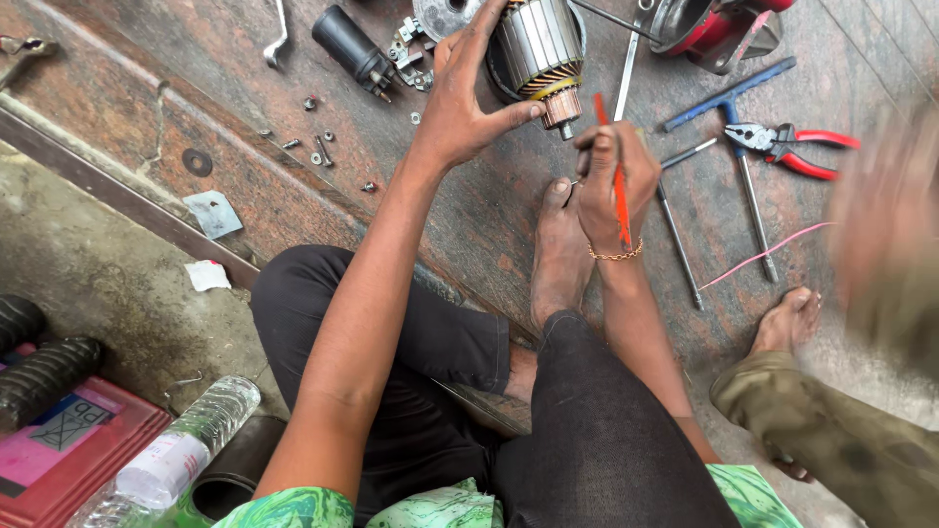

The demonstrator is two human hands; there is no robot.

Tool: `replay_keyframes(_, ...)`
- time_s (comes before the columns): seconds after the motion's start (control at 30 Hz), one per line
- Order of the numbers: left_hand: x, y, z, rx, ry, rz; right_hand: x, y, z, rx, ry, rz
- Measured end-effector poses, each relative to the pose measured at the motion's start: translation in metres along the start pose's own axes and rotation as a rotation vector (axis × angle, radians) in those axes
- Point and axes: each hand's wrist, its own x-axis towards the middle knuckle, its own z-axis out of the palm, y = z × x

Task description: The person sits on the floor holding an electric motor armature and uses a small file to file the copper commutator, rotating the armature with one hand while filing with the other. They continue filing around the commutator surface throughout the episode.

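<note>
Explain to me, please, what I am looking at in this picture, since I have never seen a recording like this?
One camera sits on a person's head and looks down at their two bare hands and crossed legs on a stone floor. The left hand grips a motor armature, a ribbed metal drum. The right hand holds a thin red tool near the armature's end. Around lie red-handled pliers, a blue T-handled wrench, a black cylinder and loose screws. Another person's foot shows at right.
</note>
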Motion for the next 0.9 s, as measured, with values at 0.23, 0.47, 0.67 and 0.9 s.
replay_keyframes(0.23,-0.004,0.001,0.010,-0.042,0.039,-0.086,-0.007,0.004,0.006,0.322,-0.039,0.153)
replay_keyframes(0.47,-0.001,0.009,0.005,-0.074,0.065,-0.137,-0.017,0.014,0.010,0.576,-0.060,0.303)
replay_keyframes(0.67,0.000,0.012,-0.001,-0.082,0.095,-0.067,-0.015,0.015,0.002,0.639,-0.053,0.387)
replay_keyframes(0.9,0.005,0.013,-0.005,-0.053,0.064,-0.018,-0.009,0.014,-0.005,0.711,-0.106,0.379)
